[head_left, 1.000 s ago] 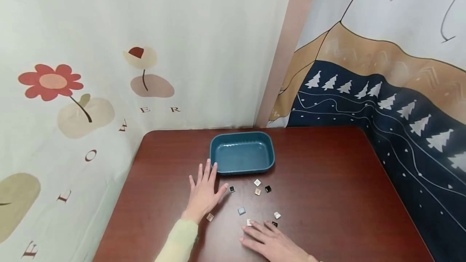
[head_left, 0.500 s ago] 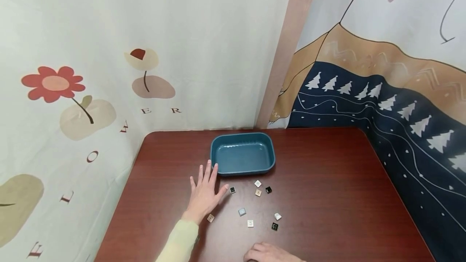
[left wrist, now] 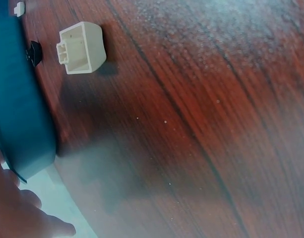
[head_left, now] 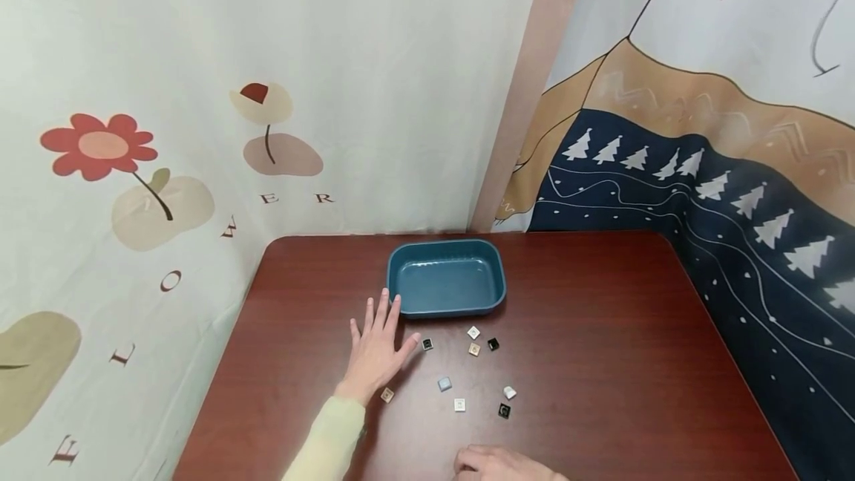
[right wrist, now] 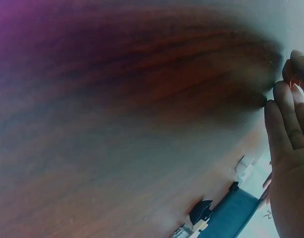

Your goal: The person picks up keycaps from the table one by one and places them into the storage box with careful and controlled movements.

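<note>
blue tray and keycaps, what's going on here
A person's left hand is spread by the near left corner of a glossy blue rectangular tray. Nine square plastic keycaps, white, beige, black and pale grey, lie outside it on a reddish-brown wood-grained table. The right hand is curled; whether its grip holds anything is unclear.

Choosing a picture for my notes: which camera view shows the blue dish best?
The head view: the blue dish shows nearly whole, inside included, with only the left hand overlapping one corner. The left wrist view has part of its outer side, cut by the frame; the right wrist view, a small piece at lower right.
</note>
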A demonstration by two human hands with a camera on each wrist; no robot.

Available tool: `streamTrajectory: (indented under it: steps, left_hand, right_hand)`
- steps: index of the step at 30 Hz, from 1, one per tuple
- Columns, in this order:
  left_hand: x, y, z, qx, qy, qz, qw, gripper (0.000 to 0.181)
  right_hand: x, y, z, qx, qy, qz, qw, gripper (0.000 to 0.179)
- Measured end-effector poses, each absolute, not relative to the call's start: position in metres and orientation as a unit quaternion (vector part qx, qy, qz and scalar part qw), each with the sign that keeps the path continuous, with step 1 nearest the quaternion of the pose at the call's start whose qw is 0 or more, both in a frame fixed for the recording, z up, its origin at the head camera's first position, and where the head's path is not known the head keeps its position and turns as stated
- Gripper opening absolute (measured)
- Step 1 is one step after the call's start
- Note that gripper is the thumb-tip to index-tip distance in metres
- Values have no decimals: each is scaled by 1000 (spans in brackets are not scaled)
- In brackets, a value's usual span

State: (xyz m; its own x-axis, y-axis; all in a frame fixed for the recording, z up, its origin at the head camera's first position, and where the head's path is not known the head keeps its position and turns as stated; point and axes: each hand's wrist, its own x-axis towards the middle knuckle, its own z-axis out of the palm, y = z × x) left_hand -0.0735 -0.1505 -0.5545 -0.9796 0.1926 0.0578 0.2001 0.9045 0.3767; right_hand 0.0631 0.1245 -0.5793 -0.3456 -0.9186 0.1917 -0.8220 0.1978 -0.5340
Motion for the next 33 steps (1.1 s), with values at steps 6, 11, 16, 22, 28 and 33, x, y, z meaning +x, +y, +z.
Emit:
streamTrajectory:
  steps: [6,11,16,22,28,33]
  left_hand:
    - [-75,-150,-554,-100,-976,-194,4,88]
    - [-75,-150,-558,-102,-975,-199,-1,87]
    - [-79,-150,-555,-109,-973,-203,3,87]
    - [-80,-152,-550,-103,-973,-204,-4,88]
    - [-78,-152,-552,-102,-975,-199,-9,88]
    - [-76,-153,-553,-102,-974,-204,-8,88]
  right_hand:
    - [54,128,-568,-528,813,-247,21,16]
    - [39,134,-559,-476,840,-254,-51,21]
    - [16,142,-552,-431,849,-276,-132,28]
    - [-22,153,-535,-371,865,-292,-169,35]
    - [-50,157,-512,-305,885,-303,-177,34]
    - [-66,156,-501,-285,886,-309,-196,32]
